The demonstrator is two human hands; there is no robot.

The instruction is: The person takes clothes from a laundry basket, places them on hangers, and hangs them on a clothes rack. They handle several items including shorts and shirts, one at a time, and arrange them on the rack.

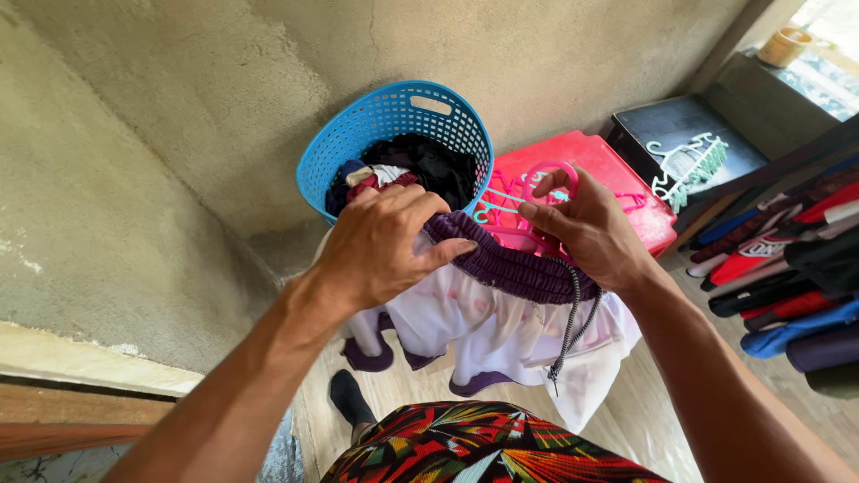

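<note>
I hold up a pair of white shorts [501,331] with a gathered purple waistband [510,264] and a black-and-white drawstring [570,322] hanging down. My left hand [380,241] grips the left end of the waistband. My right hand [586,228] pinches the right end together with a pink plastic hanger [550,174], whose hook loops over my fingers. Just behind my hands stands a blue perforated laundry basket [394,116] with dark clothes inside.
A red plastic stool or box [617,174] with more pink hangers sits behind my right hand. A dark shelf [689,125] holds a pale green hanger [689,165]. Clothes hang on a rail at the right [787,268]. A rough concrete wall fills the left and back.
</note>
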